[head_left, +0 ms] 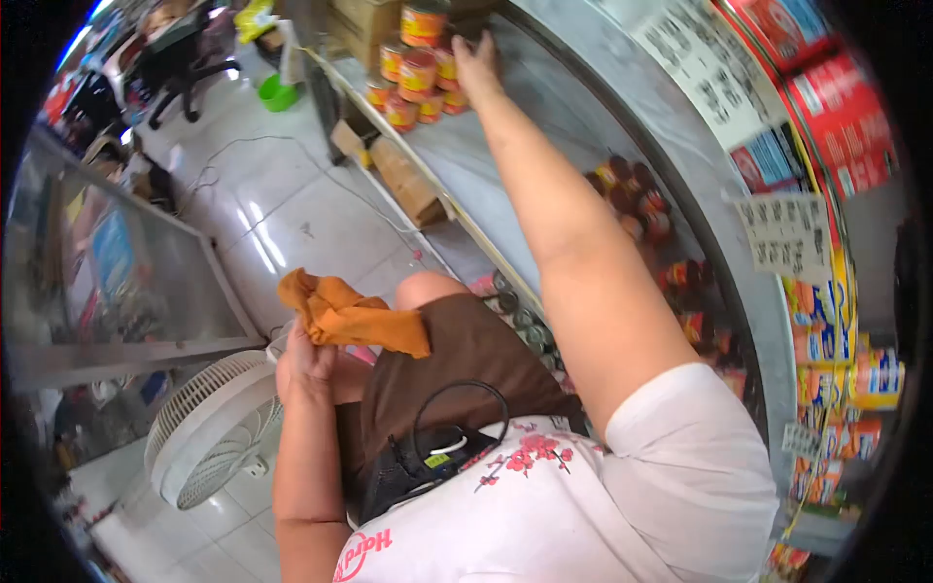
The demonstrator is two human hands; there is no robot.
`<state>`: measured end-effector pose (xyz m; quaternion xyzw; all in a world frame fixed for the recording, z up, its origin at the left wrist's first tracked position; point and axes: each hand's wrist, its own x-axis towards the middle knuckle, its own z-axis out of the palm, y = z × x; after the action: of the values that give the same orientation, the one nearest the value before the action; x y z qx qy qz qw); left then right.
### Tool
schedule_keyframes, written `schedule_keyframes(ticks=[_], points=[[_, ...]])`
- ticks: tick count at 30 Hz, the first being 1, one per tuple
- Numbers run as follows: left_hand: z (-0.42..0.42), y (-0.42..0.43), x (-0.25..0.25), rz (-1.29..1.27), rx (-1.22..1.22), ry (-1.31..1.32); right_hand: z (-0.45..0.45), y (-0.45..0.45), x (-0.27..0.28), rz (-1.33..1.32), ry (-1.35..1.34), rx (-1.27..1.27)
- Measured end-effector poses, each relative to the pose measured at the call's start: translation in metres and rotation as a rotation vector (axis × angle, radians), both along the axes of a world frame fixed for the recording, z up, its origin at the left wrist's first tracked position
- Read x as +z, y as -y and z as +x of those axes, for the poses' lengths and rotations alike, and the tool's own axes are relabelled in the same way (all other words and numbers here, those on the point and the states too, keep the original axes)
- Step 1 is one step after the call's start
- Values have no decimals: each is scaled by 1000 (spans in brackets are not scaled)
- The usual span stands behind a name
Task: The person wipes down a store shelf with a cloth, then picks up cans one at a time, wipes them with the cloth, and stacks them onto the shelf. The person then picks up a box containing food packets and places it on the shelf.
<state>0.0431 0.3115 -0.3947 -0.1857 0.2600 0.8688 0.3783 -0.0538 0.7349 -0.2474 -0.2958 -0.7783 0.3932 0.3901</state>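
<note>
My left hand (309,358) is closed around a bunched orange cloth (355,316), held above my lap. My right arm stretches out over the shelf (462,151), where my right hand (474,66) is beside a stack of cans (418,76) with red and yellow labels. The fingers of that hand look stretched and apart, and the cans stand just to its left. Whether the fingertips touch a can is not clear from here.
A white fan (209,428) stands on the tiled floor at my left, near a glass display case (117,262). More jars (637,199) sit deeper on the shelf. Cardboard boxes (403,180) lie below it. A green tub (278,94) and a cable (292,144) are on the floor.
</note>
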Motion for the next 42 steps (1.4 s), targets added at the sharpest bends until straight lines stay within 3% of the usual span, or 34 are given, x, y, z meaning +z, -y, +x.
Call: schedule_keyframes(ticks=[2,5,8,9,12,14,15,18,21,23,28,31,32,33,34,36,37,40,42], points=[[-1,-4,1,2,18,-22,14,-1,-3,43,-48,-49],[3,-1,7,9,123,-50,83,-1,11,62,126,116],[2,-5,25,37,163,-50,140,-88,-34,688,169,-166],[2,-6,27,41,179,-58,166,-120,-46,783,396,-319],[-7,0,19,216,163,-136,224,-104,11,498,1266,-384],[-7,-4,34,247,159,-163,241,-127,4,384,1456,-387],[-6,-7,41,263,157,-175,254,-155,-26,425,1462,-400],[-7,-17,54,384,70,-265,260,-156,-25,492,1327,-326],[-6,-28,71,413,71,-280,256,-144,-13,548,741,-280],[-3,-35,85,367,47,-314,247,-128,-7,447,373,-179],[0,-68,100,166,6,-329,206,-5,39,-201,-109,324],[6,-86,114,20,-32,-491,194,62,38,139,57,534],[12,-95,122,-15,55,-551,190,83,34,229,86,580],[10,-93,115,-140,-25,-620,187,102,31,317,110,629],[17,-101,128,-78,3,-640,185,120,30,400,177,656],[24,-102,138,-547,-175,-1004,181,148,30,570,305,693],[22,-105,138,-760,-287,-1231,175,156,24,486,259,695],[27,-98,143,-954,-73,-1741,165,164,8,346,182,628],[35,-94,153,-863,-68,-1838,167,159,10,442,176,669]])
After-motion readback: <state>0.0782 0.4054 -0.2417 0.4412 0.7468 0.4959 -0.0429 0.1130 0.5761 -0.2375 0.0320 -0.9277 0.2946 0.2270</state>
